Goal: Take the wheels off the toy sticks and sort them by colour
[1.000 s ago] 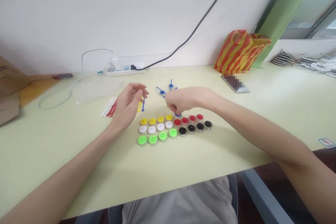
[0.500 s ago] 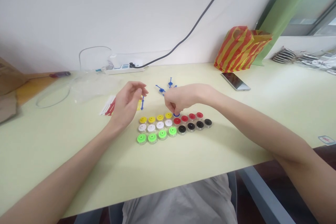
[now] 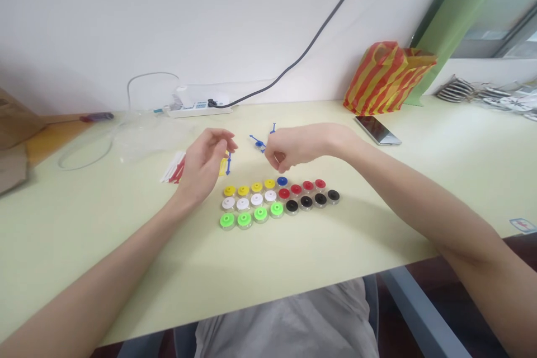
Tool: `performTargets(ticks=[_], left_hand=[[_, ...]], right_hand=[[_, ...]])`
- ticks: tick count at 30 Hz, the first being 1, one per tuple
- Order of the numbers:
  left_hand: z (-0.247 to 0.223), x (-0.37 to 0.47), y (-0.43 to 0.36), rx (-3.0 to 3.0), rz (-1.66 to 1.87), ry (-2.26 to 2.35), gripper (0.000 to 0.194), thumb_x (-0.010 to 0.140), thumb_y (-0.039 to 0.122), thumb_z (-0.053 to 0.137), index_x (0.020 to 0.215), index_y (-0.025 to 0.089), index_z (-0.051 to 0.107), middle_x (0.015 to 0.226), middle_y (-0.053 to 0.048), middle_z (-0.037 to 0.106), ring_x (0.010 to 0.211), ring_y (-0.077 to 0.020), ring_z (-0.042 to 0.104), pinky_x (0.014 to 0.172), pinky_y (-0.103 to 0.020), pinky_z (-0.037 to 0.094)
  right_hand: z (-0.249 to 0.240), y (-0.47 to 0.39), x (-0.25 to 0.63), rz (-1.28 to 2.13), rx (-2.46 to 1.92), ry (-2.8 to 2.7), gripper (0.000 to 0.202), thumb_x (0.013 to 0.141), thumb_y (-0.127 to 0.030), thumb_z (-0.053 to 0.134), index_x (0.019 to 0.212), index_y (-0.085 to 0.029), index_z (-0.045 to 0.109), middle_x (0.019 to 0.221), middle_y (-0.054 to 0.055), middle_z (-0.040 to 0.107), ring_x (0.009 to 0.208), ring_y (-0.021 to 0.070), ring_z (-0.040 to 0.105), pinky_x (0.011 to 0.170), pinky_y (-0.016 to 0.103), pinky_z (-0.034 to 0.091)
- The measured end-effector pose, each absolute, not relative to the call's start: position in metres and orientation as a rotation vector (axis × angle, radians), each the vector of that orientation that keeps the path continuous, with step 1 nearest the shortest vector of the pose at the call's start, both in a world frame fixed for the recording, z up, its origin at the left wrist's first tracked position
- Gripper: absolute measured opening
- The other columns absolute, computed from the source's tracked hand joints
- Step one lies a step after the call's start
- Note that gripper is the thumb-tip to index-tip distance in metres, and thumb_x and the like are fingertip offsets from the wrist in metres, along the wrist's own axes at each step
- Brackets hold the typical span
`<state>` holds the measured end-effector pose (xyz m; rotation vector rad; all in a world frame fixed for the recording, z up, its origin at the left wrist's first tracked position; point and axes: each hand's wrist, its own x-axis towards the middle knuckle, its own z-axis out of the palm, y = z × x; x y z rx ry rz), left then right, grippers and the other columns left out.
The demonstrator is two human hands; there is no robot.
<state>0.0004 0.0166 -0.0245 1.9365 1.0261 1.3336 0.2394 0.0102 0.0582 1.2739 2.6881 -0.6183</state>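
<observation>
White wall [image 3: 235, 22] behind pale yellow-green table [image 3: 168, 296]

Twenty-one rowed discs [image 3: 260, 212] — two hands [image 3: 204, 162], one phone [image 3: 378, 131], one striped bag [image 3: 377, 81]

shows smooth, opaque plastic in the green caps [image 3: 260, 213], white caps [image 3: 257, 199], yellow caps [image 3: 257, 187], red caps [image 3: 307, 185], black caps [image 3: 306, 201] and blue cap [image 3: 282, 180], with glossy transparent plastic in the clear rims [image 3: 227, 227] beneath. catches a glassy sheen on the phone [image 3: 377, 130]. runs smooth and matt across the table [image 3: 176, 274] and the wall [image 3: 235, 17]. finds thin, creased plastic in the striped bag [image 3: 375, 81], wrinkled see-through film in the clear wrap [image 3: 145, 137], matt, rubbery sheathing on the black cable [image 3: 309, 46] and soft, rumpled cloth in the grey garment [image 3: 285, 321].
</observation>
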Motion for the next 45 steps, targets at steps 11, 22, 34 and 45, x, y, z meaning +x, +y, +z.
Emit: performTargets(ticks=[11,22,34,45], left_hand=[[-0.025,-0.002,0.011,2.053,1.186,1.017,0.019,0.103,0.034,0.051,0.104,0.024,0.068,0.101,-0.006,0.076,0.099,-0.0235,0.073,0.087,-0.038,0.054],[-0.023,0.002,0.006,2.205,1.148,1.021,0.02,0.101,0.03,0.049,0.105,0.024,0.068,0.093,-0.003,0.076,0.086,-0.0203,0.069,0.079,-0.035,0.05],[-0.022,-0.008,0.028,1.682,1.35,0.984,0.044,0.092,0.05,0.071,0.126,0.023,0.063,0.128,-0.01,0.069,0.105,-0.0227,0.069,0.078,-0.033,0.059],[-0.024,-0.007,0.026,1.465,1.244,0.718,0.047,0.073,0.045,0.095,0.106,0.02,0.074,0.11,-0.009,0.077,0.097,-0.0224,0.072,0.083,-0.034,0.058]], right_hand=[[0.012,0.066,0.262,0.009,1.689,2.949,0.033,0.097,-0.01,0.06,0.127,-0.015,0.072,0.126,0.015,0.071,0.103,0.0247,0.066,0.081,0.031,0.043],[-0.026,0.063,0.231,0.227,1.659,2.918,0.03,0.105,-0.031,0.057,0.098,-0.011,0.078,0.107,0.02,0.071,0.111,0.0325,0.056,0.091,0.041,0.039],[0.005,0.038,0.207,-1.567,1.655,3.154,0.022,0.092,-0.035,0.073,0.082,-0.015,0.071,0.077,0.003,0.075,0.073,0.0146,0.063,0.072,0.028,0.044],[0.006,0.022,0.201,-1.902,1.452,3.026,0.035,0.086,-0.049,0.079,0.083,-0.015,0.077,0.083,0.007,0.078,0.081,0.0171,0.067,0.075,0.03,0.047]])
